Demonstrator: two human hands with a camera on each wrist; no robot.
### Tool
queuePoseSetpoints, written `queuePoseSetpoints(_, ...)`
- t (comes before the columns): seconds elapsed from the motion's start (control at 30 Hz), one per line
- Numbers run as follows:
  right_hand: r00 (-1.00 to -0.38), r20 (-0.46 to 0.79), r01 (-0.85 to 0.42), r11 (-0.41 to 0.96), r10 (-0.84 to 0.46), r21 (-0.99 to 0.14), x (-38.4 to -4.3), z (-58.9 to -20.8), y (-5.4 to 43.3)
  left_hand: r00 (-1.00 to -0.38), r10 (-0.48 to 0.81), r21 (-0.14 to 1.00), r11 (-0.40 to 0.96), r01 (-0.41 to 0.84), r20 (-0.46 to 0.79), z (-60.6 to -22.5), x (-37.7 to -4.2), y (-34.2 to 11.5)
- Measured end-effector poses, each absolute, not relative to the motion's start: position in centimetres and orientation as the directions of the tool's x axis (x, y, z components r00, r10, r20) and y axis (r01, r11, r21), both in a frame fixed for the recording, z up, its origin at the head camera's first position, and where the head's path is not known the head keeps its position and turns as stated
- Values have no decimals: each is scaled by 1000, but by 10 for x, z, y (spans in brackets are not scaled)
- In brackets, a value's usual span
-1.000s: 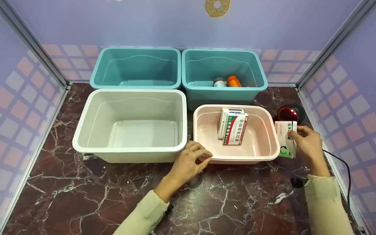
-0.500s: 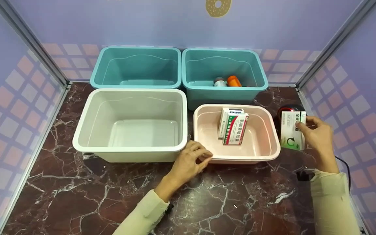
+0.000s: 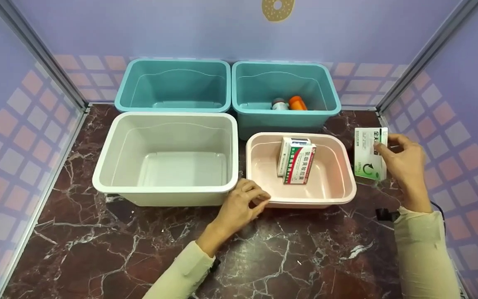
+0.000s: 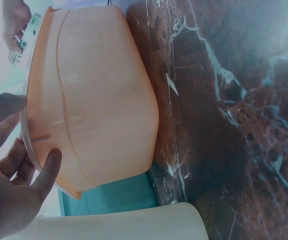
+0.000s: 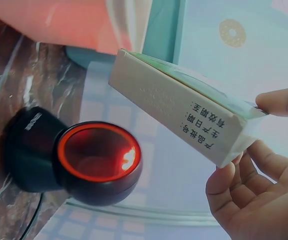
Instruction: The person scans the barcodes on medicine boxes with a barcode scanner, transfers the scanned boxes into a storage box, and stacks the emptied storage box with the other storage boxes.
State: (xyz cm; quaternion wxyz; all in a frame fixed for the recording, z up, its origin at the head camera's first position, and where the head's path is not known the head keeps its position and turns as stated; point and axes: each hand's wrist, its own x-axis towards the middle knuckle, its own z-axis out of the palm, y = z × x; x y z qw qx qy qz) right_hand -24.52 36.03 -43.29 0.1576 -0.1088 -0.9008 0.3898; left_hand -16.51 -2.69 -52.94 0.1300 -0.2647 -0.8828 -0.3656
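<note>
On the right of the head view, my right hand (image 3: 407, 162) pinches a white and green medicine box (image 3: 369, 153) by its edge, above the table. In the right wrist view, the box's printed side (image 5: 174, 110) is turned toward a black barcode scanner (image 5: 93, 160) with a glowing red ring, standing apart from it. My left hand (image 3: 239, 207) holds the front left rim of a pink bin (image 3: 301, 201), with fingers on both sides of that rim in the left wrist view. Two medicine boxes stand in the bin, the nearer one (image 3: 299, 164) red, green and white.
Left of the pink bin stands a white bin (image 3: 164, 190). Behind are two teal bins; the right one (image 3: 286, 113) contains a white bottle (image 3: 279, 104) and an orange bottle (image 3: 297, 103). A scanner cable (image 3: 439, 207) runs along the right wall.
My right hand has raised the medicine box away from me and slightly right, so it now hides the scanner in the head view. My left hand stays put.
</note>
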Motion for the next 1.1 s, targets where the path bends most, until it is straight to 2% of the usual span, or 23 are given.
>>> queuePoseSetpoints(0.43,-940,269,-69,656,209,-752,-256,-429,333,-831,379,576,600,556,408,-529,-165,-27)
queuePoseSetpoints(1.1,-941,304,-124,689,145,-714,-263,-429,310,-821,383,569,592,570,424,-529,-165,-28)
